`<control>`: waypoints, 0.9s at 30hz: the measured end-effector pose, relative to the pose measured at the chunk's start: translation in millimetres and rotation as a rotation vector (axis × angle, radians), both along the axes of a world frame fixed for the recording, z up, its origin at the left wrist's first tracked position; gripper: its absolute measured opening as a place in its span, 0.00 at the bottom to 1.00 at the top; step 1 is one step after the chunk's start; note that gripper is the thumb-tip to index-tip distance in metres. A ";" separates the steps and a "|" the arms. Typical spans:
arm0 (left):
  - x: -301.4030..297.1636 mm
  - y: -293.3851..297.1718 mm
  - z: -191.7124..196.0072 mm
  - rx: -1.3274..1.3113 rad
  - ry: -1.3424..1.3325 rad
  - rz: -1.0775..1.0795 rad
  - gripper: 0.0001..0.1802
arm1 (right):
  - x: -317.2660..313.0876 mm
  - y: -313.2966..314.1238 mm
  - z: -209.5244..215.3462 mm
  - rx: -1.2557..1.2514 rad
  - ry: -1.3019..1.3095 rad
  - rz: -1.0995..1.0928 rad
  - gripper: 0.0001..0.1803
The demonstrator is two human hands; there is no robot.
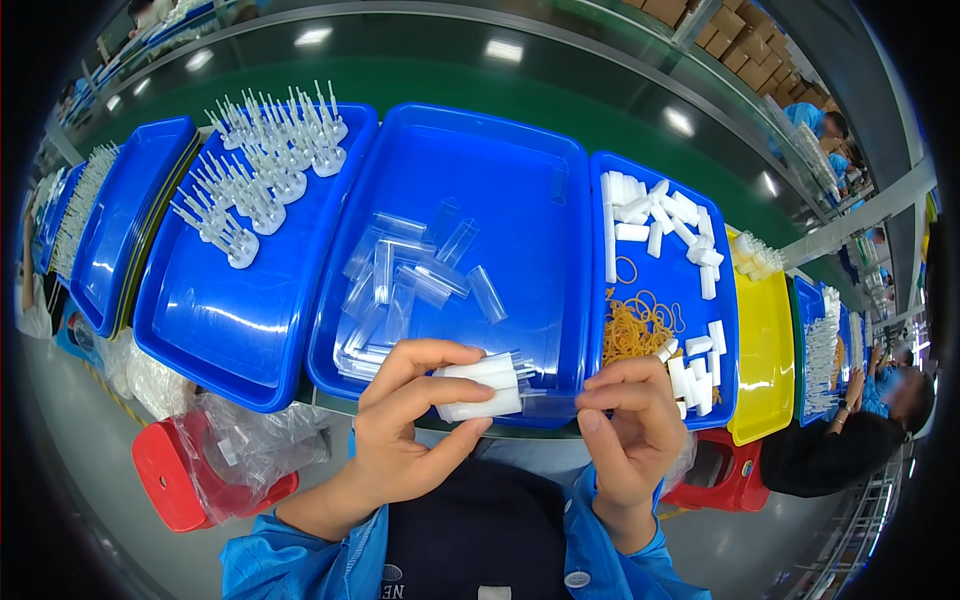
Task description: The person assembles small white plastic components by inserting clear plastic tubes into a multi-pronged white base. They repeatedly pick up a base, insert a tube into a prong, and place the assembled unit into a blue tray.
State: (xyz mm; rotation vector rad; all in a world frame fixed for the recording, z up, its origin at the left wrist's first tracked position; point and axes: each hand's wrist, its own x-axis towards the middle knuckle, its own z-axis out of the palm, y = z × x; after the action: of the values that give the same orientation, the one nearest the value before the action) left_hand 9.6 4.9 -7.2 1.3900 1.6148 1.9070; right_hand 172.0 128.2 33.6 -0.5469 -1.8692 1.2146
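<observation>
My left hand grips a bundle of white cylindrical pieces between thumb and fingers. Thin clear pins stick out of the bundle's right end. Close to those pins is a clear plastic tube, pinched at its far end by the thumb and fingertips of my right hand; whether the tube touches the bundle I cannot tell. Both hands hover over the front edge of the middle blue tray. Loose clear tubes lie piled in that tray, just beyond my left hand.
The right blue tray holds white pieces and yellow rubber bands. In the left blue tray stand several white spiked parts. A yellow tray, red stools and a seated person are around.
</observation>
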 end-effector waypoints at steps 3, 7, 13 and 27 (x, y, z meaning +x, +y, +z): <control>0.4 -0.1 -2.1 -0.008 -0.036 0.007 0.15 | -0.1 0.2 -1.2 -0.005 -0.024 -0.036 0.07; 1.2 -0.1 -2.1 -0.013 -0.060 0.005 0.15 | 0.7 1.1 -0.2 -0.011 -0.042 -0.023 0.07; 0.6 -0.2 -2.3 -0.016 -0.074 -0.006 0.15 | 1.0 1.6 2.1 -0.046 -0.076 0.011 0.07; -2.8 -3.0 6.0 -0.089 0.005 -0.066 0.14 | -5.1 -6.1 -12.3 -0.131 0.059 -0.024 0.06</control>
State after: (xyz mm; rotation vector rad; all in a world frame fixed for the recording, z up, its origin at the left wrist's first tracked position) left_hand 6.9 1.9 -1.2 1.3958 1.6145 1.7736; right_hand 166.9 122.1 21.3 -0.5961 -1.7378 1.3295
